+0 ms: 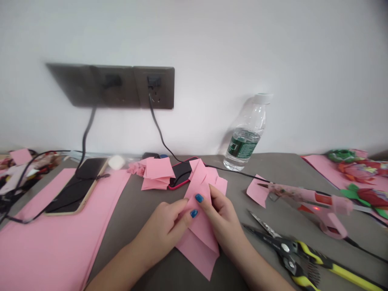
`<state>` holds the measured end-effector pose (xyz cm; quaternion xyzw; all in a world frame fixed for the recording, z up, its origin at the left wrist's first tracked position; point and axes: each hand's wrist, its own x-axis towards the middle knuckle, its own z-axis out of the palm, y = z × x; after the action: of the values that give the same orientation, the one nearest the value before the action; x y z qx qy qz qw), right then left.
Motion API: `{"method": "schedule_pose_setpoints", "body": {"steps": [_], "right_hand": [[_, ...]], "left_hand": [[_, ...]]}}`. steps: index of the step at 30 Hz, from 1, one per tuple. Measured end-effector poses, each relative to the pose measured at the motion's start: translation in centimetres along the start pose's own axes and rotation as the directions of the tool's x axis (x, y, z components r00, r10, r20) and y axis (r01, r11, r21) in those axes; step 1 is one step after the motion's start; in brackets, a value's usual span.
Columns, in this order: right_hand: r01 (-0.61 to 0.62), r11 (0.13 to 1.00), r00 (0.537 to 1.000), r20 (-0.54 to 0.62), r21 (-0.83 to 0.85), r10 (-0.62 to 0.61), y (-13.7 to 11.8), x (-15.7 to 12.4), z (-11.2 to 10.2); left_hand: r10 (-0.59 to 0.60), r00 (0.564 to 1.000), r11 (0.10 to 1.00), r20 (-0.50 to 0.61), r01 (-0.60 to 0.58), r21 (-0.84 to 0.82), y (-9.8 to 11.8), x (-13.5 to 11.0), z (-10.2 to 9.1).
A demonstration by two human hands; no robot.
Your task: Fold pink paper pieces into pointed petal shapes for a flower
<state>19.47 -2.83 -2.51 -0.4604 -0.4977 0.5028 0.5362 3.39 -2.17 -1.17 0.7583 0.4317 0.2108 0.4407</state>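
Observation:
Pink paper (200, 238), folded in overlapping layers, is held up between my two hands at the middle of the table. My left hand (166, 226) is closed on its left edge, with the thumb pressed on the front. From the right, my right hand (222, 214) pinches the same paper, thumb in front and fingers curled behind. Just beyond lie a pile of small pink paper squares (157, 171) and a phone with a red edge (178, 176), partly covered by the paper. The fingertips behind the paper are hidden.
Scissors (285, 246) with yellow-black handles lie open at right, near a pink glue gun (318, 204) with a lit red light. A water bottle (244, 141) leans on the wall. Pink sheets (60, 246) carry another phone (79, 188) at left. Cables run from the sockets (154, 95).

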Motion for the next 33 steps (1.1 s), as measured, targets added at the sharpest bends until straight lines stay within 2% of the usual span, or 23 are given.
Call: {"method": "schedule_pose_setpoints", "body": {"steps": [9, 15, 22, 27, 33], "right_hand": [[0.047, 0.998, 0.998, 0.05, 0.035, -0.049, 0.05, 0.01, 0.09], [0.043, 0.999, 0.999, 0.003, 0.018, -0.043, 0.17, -0.01, -0.13], [0.094, 0.995, 0.995, -0.025, -0.038, -0.095, 0.24, -0.17, -0.3], [0.07, 0.997, 0.997, -0.041, -0.034, -0.072, 0.1, -0.24, -0.31], [0.046, 0.998, 0.991, -0.121, -0.053, -0.052, 0.53, -0.07, -0.63]], "left_hand": [[0.069, 0.997, 0.997, -0.032, -0.07, -0.033, -0.35, -0.08, 0.03], [0.093, 0.996, 0.995, -0.009, -0.093, -0.024, -0.29, -0.02, -0.08], [0.1, 0.995, 0.994, 0.015, -0.099, -0.041, -0.3, -0.02, -0.14], [0.094, 0.995, 0.994, 0.029, -0.092, -0.065, -0.39, -0.09, -0.07], [0.109, 0.992, 0.991, 0.063, -0.104, -0.08, -0.19, 0.02, -0.11]]}}
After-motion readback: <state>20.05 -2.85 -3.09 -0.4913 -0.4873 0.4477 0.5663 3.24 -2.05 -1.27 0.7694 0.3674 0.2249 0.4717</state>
